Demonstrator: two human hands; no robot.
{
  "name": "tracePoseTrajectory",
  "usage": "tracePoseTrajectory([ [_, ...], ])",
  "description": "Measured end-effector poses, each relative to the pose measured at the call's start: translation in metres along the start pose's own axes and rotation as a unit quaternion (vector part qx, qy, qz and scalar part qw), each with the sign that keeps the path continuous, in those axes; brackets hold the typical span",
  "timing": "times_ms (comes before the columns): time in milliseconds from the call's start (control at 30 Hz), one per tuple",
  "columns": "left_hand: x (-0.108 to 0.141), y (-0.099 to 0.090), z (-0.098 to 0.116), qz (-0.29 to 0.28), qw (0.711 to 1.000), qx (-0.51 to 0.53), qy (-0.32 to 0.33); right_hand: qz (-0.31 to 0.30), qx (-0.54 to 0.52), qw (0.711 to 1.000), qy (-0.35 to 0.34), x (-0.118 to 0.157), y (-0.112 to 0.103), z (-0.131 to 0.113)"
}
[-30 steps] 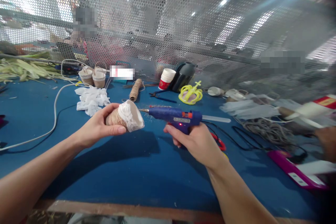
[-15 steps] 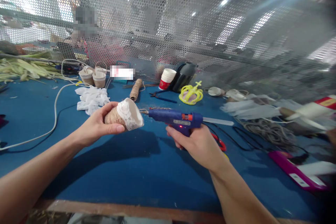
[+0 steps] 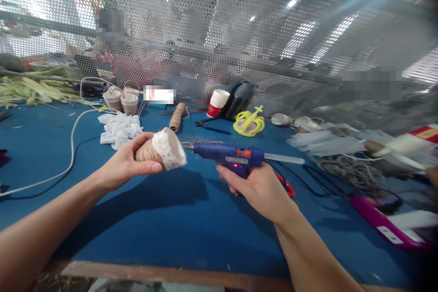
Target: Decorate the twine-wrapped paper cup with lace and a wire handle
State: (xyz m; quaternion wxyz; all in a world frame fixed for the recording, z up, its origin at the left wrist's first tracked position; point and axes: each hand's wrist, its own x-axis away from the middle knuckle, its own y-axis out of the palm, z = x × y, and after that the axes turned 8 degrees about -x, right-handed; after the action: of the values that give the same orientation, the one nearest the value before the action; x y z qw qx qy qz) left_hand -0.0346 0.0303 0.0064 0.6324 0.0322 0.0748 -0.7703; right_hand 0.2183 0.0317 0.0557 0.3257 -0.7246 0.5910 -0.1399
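Observation:
My left hand (image 3: 132, 164) is wrapped round a twine-covered paper cup (image 3: 162, 149) with a white lace band near its rim. The cup lies tilted in the air, its mouth facing right. In my right hand (image 3: 253, 187) is a blue hot glue gun (image 3: 227, 153), gripped by its handle, with a red light on and a clear glue stick (image 3: 284, 159) poking out of the back. The gun's nozzle points left, right by the cup's rim; whether it touches cannot be made out. White lace pieces (image 3: 119, 127) lie behind my left hand.
Two finished-looking twine cups (image 3: 129, 101) stand at the back left. Further along are a twine roll (image 3: 177, 117), pliers (image 3: 214, 127), stacked paper cups (image 3: 219, 101) and a yellow crown (image 3: 249, 123). A purple power strip (image 3: 379, 223) and cords lie at right.
Almost nothing differs. Both hands, the cup and the glue gun keep nearly the same place, with only a very slight shift.

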Motion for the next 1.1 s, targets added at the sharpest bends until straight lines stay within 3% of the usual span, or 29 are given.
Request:
tracePoseTrajectory([
  [333,0.0003,-0.0007,0.0013,0.006,1.000,0.003,-0.001,-0.025,-0.024,0.999,-0.007,0.0013,-0.0001,-0.0001],
  [500,0.0001,0.0005,0.0018,-0.010,0.999,0.031,-0.001,-0.078,-0.087,0.993,-0.002,-0.0009,-0.0033,0.0030],
  [600,0.0006,0.0020,0.0032,-0.022,0.998,0.052,-0.011,-0.076,-0.110,0.991,-0.004,-0.0027,-0.0038,0.0042],
  [833,0.0008,0.0036,0.0063,-0.020,0.994,0.106,-0.025,-0.093,-0.121,0.988,0.009,-0.0042,-0.0034,0.0044],
  [1100,0.0014,0.0022,0.0040,-0.024,0.995,0.092,-0.022,-0.119,-0.121,0.985,0.019,-0.0018,-0.0054,0.0036],
])
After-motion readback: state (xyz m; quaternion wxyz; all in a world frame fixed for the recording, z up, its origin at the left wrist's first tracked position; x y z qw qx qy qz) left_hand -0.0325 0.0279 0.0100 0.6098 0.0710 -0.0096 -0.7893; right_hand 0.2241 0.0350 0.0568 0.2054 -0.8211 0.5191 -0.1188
